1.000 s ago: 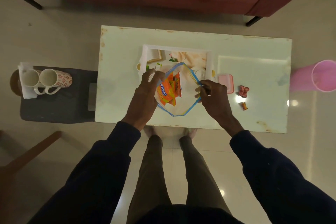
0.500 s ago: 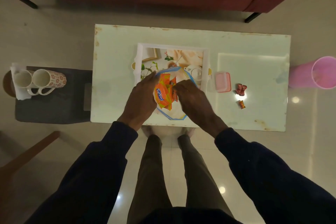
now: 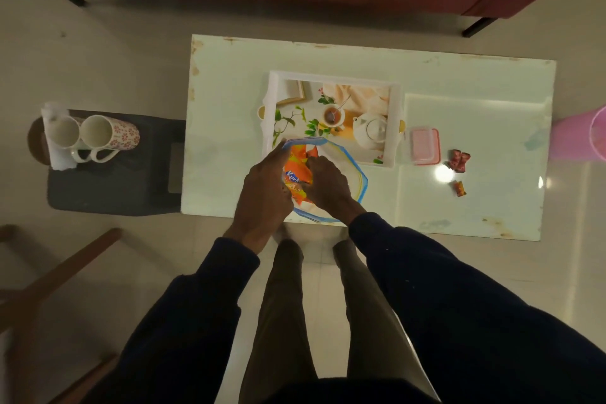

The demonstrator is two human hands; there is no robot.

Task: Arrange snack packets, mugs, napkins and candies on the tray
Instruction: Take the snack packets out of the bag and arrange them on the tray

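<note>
Holding the clear zip bag [image 3: 344, 174] open at frame centre, the left hand [image 3: 262, 193] is pinching its rim while the right hand [image 3: 323, 185] is closing on the orange snack packets [image 3: 295, 174] inside.

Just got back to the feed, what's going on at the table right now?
A person stands at the table with both hands in a clear zip bag lying at the tray's near edge. The left hand holds the bag's mouth while the right hand reaches in at the orange snack packets. The tray holds nothing else yet. Two mugs and a napkin wait on the stool to the left; candies and a pink box lie right of the tray.
</note>
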